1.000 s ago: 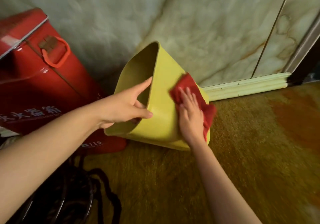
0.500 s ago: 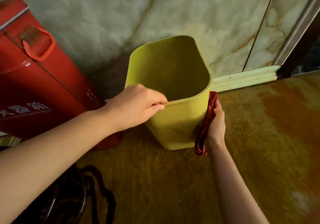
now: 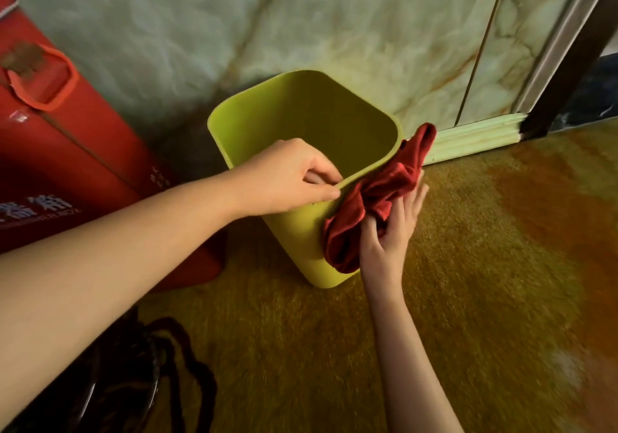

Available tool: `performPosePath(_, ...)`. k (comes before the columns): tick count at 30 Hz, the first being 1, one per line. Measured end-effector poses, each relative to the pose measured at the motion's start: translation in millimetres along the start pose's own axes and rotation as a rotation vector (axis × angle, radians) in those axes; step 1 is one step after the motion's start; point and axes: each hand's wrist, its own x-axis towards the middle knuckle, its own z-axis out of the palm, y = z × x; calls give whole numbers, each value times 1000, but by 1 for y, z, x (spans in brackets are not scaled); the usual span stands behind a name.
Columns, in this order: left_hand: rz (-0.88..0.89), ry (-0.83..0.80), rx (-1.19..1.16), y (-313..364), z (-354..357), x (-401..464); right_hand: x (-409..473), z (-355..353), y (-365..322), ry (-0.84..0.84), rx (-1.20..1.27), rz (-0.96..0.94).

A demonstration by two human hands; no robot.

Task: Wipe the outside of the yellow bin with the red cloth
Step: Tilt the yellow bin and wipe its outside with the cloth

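Two hands engaged: left hand (image 3: 287, 178) pinches upright yellow bin (image 3: 301, 232) rim on carpet, right hand (image 3: 389, 228) loosely presses bunched red cloth (image 3: 371, 198) against its side; cloth may slip.

Matt smooth plastic yellow bin (image 3: 294, 232), shiny satin-like red cloth (image 3: 374, 198), rough fuzzy carpet (image 3: 468, 265)

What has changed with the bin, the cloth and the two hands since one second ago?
The yellow bin was tilted on its side with its opening facing left; now it stands upright on the carpet. The left hand moved its grip to the near rim. The right hand slid the red cloth from the flat face to the right side. The red box stayed put.
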Motion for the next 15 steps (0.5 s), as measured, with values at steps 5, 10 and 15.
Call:
performPosePath(5,7,-216,113,-23,-17,-36,-1,12,-1,-91,-101,-123)
performPosePath(10,21,-151,195,-20,-12,-35,-13,17,-6,-120,-38,27)
performPosePath(15,28,-13,236,-5,4,-17,-11,18,-31,-20,190,216)
